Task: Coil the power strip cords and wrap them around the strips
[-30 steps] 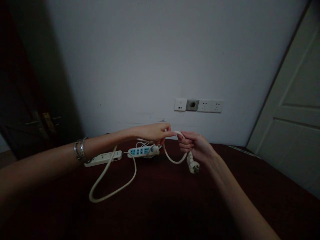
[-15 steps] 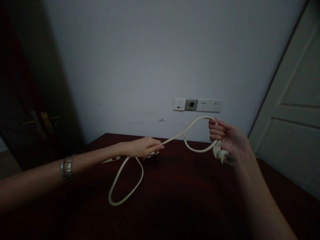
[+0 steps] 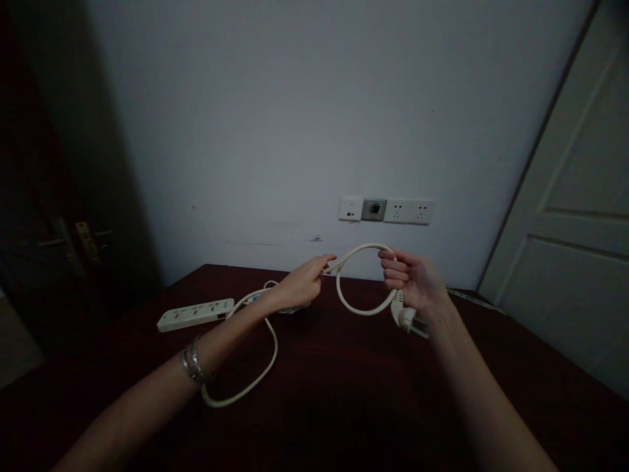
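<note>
A white power strip (image 3: 196,315) lies on the dark red table at the left, its sockets facing up. Its white power cord (image 3: 274,357) sags in a loop across the table and rises to my hands. My left hand (image 3: 304,282) pinches the cord above the table. In my closed right hand (image 3: 410,278) is a coil of the same cord, held near the plug end. The plug (image 3: 405,318) hangs below that hand with its metal prongs pointing right. Partly hidden behind my left hand, a small pale item with some blue (image 3: 253,298) rests on the table.
Wall sockets and a grey plate (image 3: 374,210) are set in the pale wall behind the table (image 3: 344,387). A white panelled door (image 3: 580,255) stands at the right. At the far left is a dark door with a brass-coloured handle (image 3: 87,239).
My left hand has moved right and up along the cord, uncovering the power strip. My right hand has shifted left with the coil and plug, bringing both hands closer together.
</note>
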A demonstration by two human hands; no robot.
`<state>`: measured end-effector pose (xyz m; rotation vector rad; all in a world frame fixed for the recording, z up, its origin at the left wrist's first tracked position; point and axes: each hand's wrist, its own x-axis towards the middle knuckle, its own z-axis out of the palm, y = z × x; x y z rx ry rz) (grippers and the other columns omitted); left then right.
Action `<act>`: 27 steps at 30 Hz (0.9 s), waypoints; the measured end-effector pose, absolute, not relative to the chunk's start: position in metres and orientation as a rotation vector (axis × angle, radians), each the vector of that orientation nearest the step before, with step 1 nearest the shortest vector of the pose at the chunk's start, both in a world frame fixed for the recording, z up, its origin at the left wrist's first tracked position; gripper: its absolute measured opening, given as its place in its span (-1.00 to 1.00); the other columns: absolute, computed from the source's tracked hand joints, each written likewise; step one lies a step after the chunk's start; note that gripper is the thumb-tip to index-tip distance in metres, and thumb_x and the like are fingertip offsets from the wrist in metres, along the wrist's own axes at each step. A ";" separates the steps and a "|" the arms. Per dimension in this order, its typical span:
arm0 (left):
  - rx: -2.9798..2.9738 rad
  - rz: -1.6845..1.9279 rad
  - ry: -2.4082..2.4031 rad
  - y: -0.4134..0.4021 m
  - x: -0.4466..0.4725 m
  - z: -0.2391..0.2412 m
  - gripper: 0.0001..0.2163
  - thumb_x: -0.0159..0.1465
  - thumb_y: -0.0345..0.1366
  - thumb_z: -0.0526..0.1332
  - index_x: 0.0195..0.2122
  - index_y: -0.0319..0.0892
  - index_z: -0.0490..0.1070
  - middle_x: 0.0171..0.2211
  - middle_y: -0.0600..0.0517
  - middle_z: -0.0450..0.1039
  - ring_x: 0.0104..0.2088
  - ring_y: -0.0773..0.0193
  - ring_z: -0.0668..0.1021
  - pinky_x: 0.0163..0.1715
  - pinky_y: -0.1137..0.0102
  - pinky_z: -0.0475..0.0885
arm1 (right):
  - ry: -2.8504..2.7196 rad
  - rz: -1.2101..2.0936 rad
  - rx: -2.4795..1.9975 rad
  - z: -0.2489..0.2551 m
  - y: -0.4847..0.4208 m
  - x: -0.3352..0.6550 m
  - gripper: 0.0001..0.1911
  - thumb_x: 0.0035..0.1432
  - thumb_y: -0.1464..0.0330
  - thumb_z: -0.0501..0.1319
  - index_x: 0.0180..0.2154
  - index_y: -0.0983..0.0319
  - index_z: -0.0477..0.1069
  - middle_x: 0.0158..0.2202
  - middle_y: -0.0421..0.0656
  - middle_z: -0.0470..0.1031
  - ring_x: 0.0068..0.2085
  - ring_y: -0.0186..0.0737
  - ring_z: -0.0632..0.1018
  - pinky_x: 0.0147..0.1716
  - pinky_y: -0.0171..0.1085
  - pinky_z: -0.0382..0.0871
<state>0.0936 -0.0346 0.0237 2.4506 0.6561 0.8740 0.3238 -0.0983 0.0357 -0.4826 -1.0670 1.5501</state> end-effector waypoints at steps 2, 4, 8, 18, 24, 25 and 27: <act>2.369 0.944 0.569 -0.040 0.104 0.019 -0.57 0.19 -0.40 0.05 0.12 -0.23 0.16 -0.02 -0.16 0.30 -0.08 0.19 0.36 -0.12 0.31 0.29 | -1.073 1.603 -0.476 0.035 -0.097 0.314 -0.78 0.14 0.41 0.04 -0.54 0.23 0.11 -0.69 -0.42 -0.25 -0.67 -0.49 -0.23 -0.78 -0.55 -0.12; 2.257 0.970 0.485 -0.043 0.110 0.018 -0.54 0.22 -0.27 0.08 0.15 -0.24 0.11 -0.05 -0.15 0.31 -0.14 0.23 0.39 -0.18 0.35 0.33 | -1.073 1.648 -0.477 0.033 -0.096 0.308 -0.78 0.12 0.40 0.05 -0.56 0.23 0.12 -0.70 -0.43 -0.26 -0.68 -0.50 -0.23 -0.78 -0.55 -0.12; 2.093 0.892 0.364 -0.042 0.111 0.021 -0.50 0.27 -0.15 0.03 0.20 -0.25 0.05 -0.27 -0.05 0.35 -0.44 0.40 0.41 -0.40 0.43 0.36 | -1.055 1.717 -0.474 0.031 -0.095 0.303 -0.78 0.05 0.38 0.07 -0.60 0.26 0.17 -0.74 -0.44 -0.24 -0.70 -0.52 -0.22 -0.79 -0.53 -0.16; 2.139 0.811 0.506 -0.038 0.094 0.024 -0.56 0.27 -0.16 0.03 0.13 -0.24 0.23 -0.51 0.08 0.27 -0.59 0.47 0.29 -0.60 0.52 0.22 | -1.305 1.399 -0.852 0.024 -0.092 0.295 -0.76 -0.02 0.33 0.05 -0.44 0.33 0.42 -0.68 -0.18 0.37 -0.62 -0.33 0.42 -0.59 -0.37 0.28; 2.368 0.818 0.526 -0.049 0.094 0.028 -0.64 0.30 -0.13 -0.02 -0.05 -0.24 0.39 -0.58 0.12 0.23 -0.56 0.44 0.26 -0.57 0.52 0.16 | -1.575 1.409 -0.952 0.022 -0.096 0.291 -0.47 0.13 0.03 -0.03 -0.46 0.35 0.41 -0.70 -0.12 0.41 -0.65 -0.28 0.45 -0.65 -0.34 0.30; 2.417 0.804 0.515 -0.053 0.094 0.029 -0.65 0.31 -0.14 -0.05 -0.14 -0.24 0.42 -0.58 0.11 0.24 -0.55 0.44 0.27 -0.54 0.51 0.17 | -1.601 1.407 -0.967 0.022 -0.097 0.288 -0.46 0.12 0.00 -0.02 -0.43 0.34 0.41 -0.71 -0.15 0.40 -0.68 -0.30 0.43 -0.68 -0.36 0.28; 2.505 0.792 0.506 -0.060 0.096 0.029 -0.66 0.33 -0.17 -0.08 -0.28 -0.24 0.43 -0.58 0.11 0.27 -0.54 0.44 0.29 -0.50 0.50 0.21 | -1.650 1.393 -0.983 0.021 -0.099 0.283 -0.54 0.11 0.02 0.06 -0.39 0.32 0.39 -0.74 -0.23 0.34 -0.73 -0.39 0.34 -0.76 -0.43 0.17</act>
